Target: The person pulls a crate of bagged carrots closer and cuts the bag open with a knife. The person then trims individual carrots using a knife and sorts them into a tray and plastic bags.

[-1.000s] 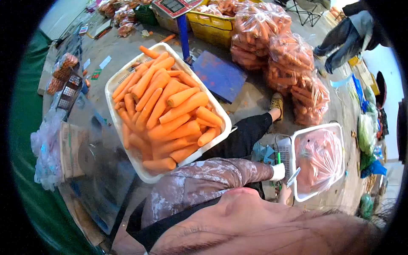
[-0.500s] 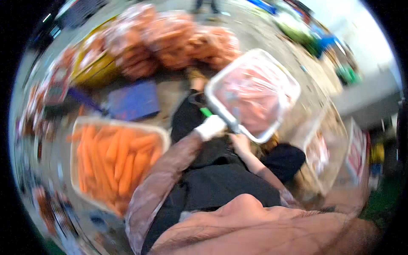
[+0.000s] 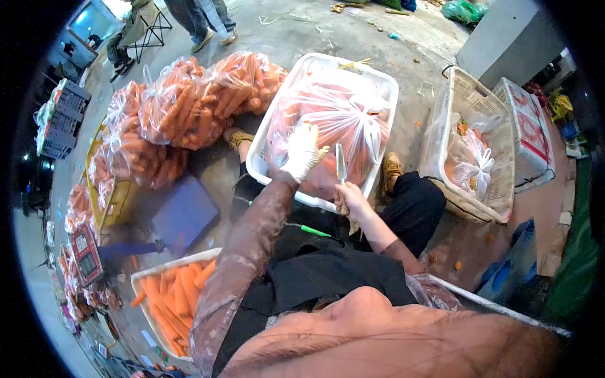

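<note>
A worker rests a gloved left hand (image 3: 305,151), fingers spread, on a clear plastic bag (image 3: 353,116) filling a white basket (image 3: 254,165), while the right hand (image 3: 354,203) grips a knife (image 3: 341,164), blade raised. Another basket (image 3: 441,183) stands at three o'clock from it; loose carrots (image 3: 171,296) lie around seven.
</note>
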A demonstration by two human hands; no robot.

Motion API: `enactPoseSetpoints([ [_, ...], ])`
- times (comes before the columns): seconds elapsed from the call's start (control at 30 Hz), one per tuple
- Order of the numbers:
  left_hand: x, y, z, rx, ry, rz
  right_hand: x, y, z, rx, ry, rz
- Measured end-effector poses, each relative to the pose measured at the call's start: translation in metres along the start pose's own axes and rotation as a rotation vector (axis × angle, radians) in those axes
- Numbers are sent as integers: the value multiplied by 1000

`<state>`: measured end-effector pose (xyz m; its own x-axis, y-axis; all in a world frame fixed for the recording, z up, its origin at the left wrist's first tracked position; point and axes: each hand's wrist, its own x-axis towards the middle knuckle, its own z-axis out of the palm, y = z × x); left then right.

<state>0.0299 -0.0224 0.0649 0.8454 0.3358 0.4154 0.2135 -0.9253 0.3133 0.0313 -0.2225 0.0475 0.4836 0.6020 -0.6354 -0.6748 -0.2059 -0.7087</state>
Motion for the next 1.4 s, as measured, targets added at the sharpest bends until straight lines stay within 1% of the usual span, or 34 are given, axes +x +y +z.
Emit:
enactPoseSetpoints([
  [0.07,9,-7,30,149,-2,137,-2,7,1,74,-4,-28],
  [0.1,14,-9,36,44,-56,99,-2,5,1,87,-6,-29],
  [0.13,14,-12,40,49,-68,109,-3,5,0,80,-14,-22],
  [0.2,13,-13,43,-198,-84,-70,-5,6,-3,89,-15,-10],
  [0.23,11,-13,38,-281,-39,-59,-3,6,-3,149,-44,55],
  [0.27,11,-11,34,-278,-47,-57,-1,5,-3,202,-78,120],
  [0.3,12,-15,35,-269,-88,-62,4,7,-1,252,-63,176],
  [0.33,14,-18,34,-260,-122,-68,6,8,-1,249,-68,175],
  [0.4,13,-20,34,-232,-111,-43,9,9,0,205,-130,176],
  [0.43,13,-16,34,-256,-162,-114,10,9,0,204,-130,175],
  [0.47,13,-12,34,-282,-215,-181,13,9,0,197,-78,194],
  [0.5,15,-6,28,-285,-214,-170,15,7,-1,194,-25,208],
  [0.53,12,0,19,-292,-242,-225,11,5,-1,199,-20,198],
  [0.57,10,6,11,-296,-270,-284,5,5,-1,202,-80,180],
  [0.6,6,6,11,-298,-270,-278,1,2,-1,202,-142,167],
  [0.63,2,6,12,-296,-233,-270,-2,-3,0,178,-200,202],
  [0.67,-1,6,12,-295,-196,-261,0,-8,-2,181,-196,199],
  [0.7,-5,5,13,-375,-157,-255,3,-17,-3,212,-288,246],
  [0.73,-6,5,16,-377,-159,-249,6,-26,-4,243,-380,293],
  [0.8,-6,6,17,-391,-38,-206,10,-35,-1,230,-329,298],
  [0.83,-6,7,15,-412,-72,-255,12,-33,2,240,-341,255],
  [0.9,-6,7,17,-469,-62,-295,15,-35,3,286,-352,157],
  [0.93,-8,7,19,-526,-49,-337,20,-41,4,275,-354,171],
  [0.97,-9,6,25,-526,-43,-356,30,-49,5,370,-324,152],
  [1.03,-11,-2,41,-771,-13,-367,51,-71,10,505,-310,140],
  [1.07,-13,-5,46,-760,-9,-373,64,-79,11,528,-359,137],
  [1.13,-8,-4,51,-1050,-1,-536,81,-94,7,631,-477,187],
  [1.2,-6,-9,52,-1096,48,-542,93,-108,0,703,-515,196],
  [1.23,-8,-17,56,-704,110,-219,91,-119,4,661,-489,144],
  [1.27,-14,-21,62,-303,158,89,94,-141,5,423,-59,-82],
  [1.3,-20,-9,47,-813,89,-169,117,-154,-17,719,-446,24],
  [1.33,-19,-11,36,-800,102,-181,118,-162,-14,711,-460,38],
  [1.4,-26,-13,21,-1033,31,-352,102,-175,-7,813,-479,224],
])
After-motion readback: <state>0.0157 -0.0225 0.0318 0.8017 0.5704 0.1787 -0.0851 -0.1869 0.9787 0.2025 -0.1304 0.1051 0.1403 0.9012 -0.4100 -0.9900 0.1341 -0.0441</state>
